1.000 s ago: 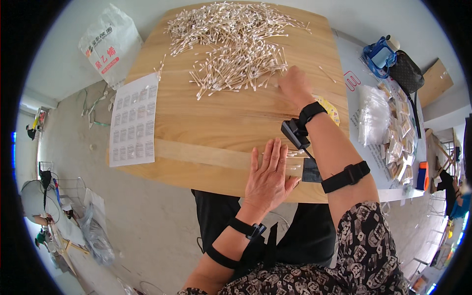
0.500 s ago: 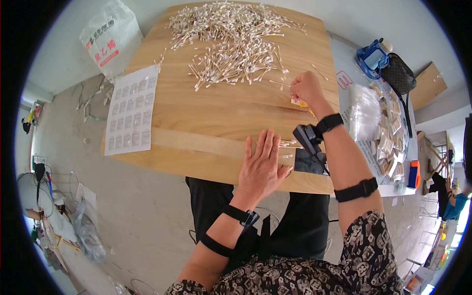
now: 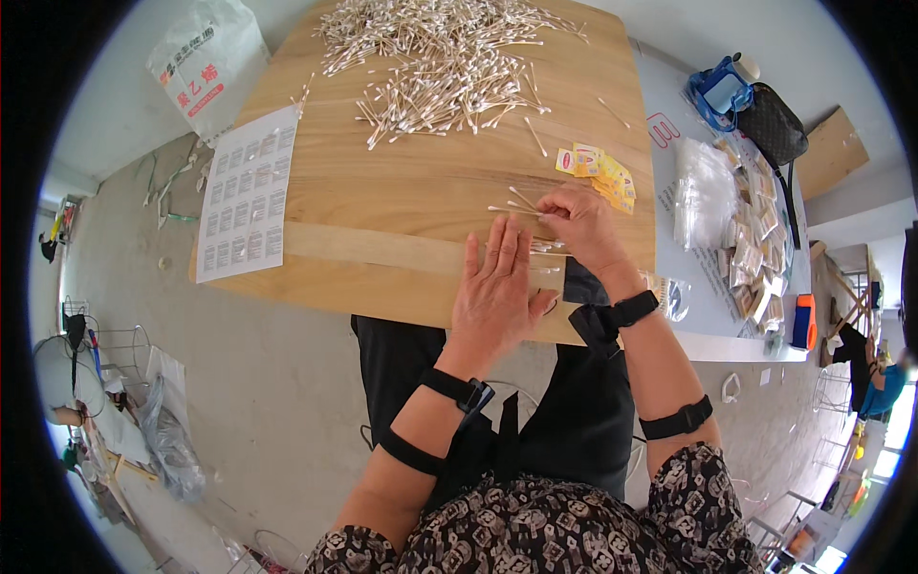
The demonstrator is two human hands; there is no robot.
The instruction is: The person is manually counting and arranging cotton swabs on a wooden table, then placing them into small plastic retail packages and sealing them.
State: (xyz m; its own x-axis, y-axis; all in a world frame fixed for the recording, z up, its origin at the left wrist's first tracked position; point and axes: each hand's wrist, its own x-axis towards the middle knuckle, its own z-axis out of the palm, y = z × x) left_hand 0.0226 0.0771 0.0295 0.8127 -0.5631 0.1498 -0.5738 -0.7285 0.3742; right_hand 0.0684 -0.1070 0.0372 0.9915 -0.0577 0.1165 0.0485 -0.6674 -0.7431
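My right hand [image 3: 581, 228] is closed in a pinch on a few cotton swabs [image 3: 510, 209], whose white tips point left just above the wooden table [image 3: 382, 220]. My left hand [image 3: 493, 292] lies flat near the table's front edge, fingers stretched out. Between the two hands, more loose swabs [image 3: 547, 247] lie side by side, partly covered. A dark flat piece [image 3: 579, 281] sits under my right wrist. Beyond the right hand are small yellow packets or labels [image 3: 612, 180]. A large heap of cotton swabs [image 3: 449, 91] spreads over the far part of the table.
A printed sheet [image 3: 251, 196] lies at the table's left edge, with a white plastic bag [image 3: 210, 72] behind it. On a grey surface to the right are clear plastic bags [image 3: 706, 196], several small filled packs [image 3: 755, 249], a dark bag [image 3: 775, 132] and an orange-and-blue object [image 3: 804, 320].
My right hand has come from the far swabs back toward my left hand, with swabs in its fingers. The yellow pieces are now uncovered. The whole view has shifted slightly.
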